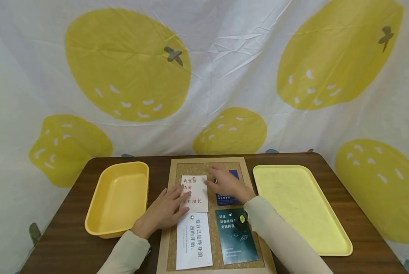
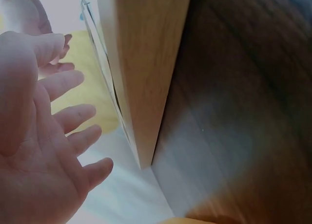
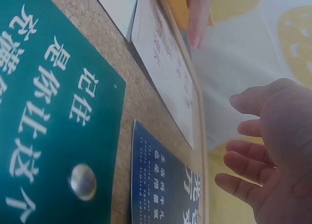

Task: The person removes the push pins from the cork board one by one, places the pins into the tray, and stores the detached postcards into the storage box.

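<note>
Left fingers: they are spread and only a little bent; the left hand (image 1: pixel 165 208) is over the left side of the red-lettered white card (image 1: pixel 202 192), but whether the fingertips touch it, I cannot tell.
Right fingers: loosely stretched, with the thumb apart; the right hand (image 1: pixel 227 182) covers part of the blue card (image 1: pixel 228 201).
Cards: all four lie on the cork board (image 1: pixel 213 228); the green card (image 1: pixel 238 243) is nearer than the blue one, and the dark-lettered white card (image 1: pixel 194 243) nearer than the red-lettered one.
Silver pin (image 3: pixel 83 182): it sits in the green card.
Yellow basin (image 1: pixel 122 192): deep, left of the board; its smooth inner bottom is visible.
Pale yellow tray (image 1: pixel 297 209): shallow, right of the board; its flat surface is visible.
Table (image 1: pixel 67 228): dark wood, under everything.
</note>
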A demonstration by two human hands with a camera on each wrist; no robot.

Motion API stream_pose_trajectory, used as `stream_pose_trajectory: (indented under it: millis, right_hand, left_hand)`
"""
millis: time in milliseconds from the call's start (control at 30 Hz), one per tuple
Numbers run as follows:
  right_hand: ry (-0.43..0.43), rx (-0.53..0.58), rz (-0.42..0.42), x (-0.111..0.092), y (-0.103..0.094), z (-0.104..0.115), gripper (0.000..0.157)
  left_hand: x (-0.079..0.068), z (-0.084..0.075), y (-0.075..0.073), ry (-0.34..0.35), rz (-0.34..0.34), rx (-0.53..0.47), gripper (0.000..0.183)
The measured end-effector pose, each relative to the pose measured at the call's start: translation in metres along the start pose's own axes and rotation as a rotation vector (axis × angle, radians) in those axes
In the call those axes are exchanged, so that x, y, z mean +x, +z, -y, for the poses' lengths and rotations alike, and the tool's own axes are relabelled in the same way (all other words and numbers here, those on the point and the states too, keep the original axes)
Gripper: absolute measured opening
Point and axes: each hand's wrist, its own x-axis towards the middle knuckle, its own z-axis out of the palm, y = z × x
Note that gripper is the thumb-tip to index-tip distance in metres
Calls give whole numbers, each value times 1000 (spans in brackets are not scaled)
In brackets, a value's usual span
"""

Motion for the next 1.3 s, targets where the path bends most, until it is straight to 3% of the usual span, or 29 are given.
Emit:
stream_pose_trajectory:
  millis: [267, 500, 800, 1300]
  right_hand:
    - [52, 27, 58, 6, 6, 5, 50]
    - [8, 34, 47, 11, 15, 5, 45]
    - [26, 117, 41, 22, 26, 3, 39]
    - [8, 179, 54, 33, 41, 11, 44]
  left_hand:
    - [4, -1, 5, 34, 26, -7, 54]
    - [6, -2, 8, 47, 56, 14, 53]
    - [6, -1, 10, 48, 85, 4, 52]
    - [6, -2, 13, 27, 89, -4, 52]
